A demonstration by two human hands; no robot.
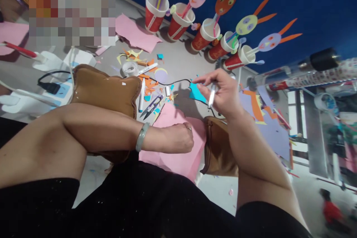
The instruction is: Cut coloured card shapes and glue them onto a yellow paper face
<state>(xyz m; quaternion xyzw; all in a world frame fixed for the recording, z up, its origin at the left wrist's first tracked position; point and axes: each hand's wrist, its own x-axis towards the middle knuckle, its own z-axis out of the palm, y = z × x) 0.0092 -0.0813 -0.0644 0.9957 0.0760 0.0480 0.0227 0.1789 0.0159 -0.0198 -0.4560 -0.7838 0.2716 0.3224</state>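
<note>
My right hand (221, 91) is closed around a white marker (212, 97), its fingertips beside a bright blue paper scrap (197, 92); whether they touch it I cannot tell. My left hand (178, 138), with a ring and a bangle at the wrist, is curled into a fist over a pink sheet of paper (167, 160). Its palm side is hidden, so anything inside cannot be made out. Left of the sheet lie small thread snips (153, 107) and another white marker (142, 96). A marker cap (167, 91) stands near the scraps.
Red-and-white paper cups (156, 13) with rabbit-faced spoons line the blue wall. Brown cushions (107, 87) flank the pink sheet. A power strip (60, 91) with cables is at left, a roll of tape (130, 68) ahead. Purple paper (275, 137) lies right; a person's blurred shape is upper left.
</note>
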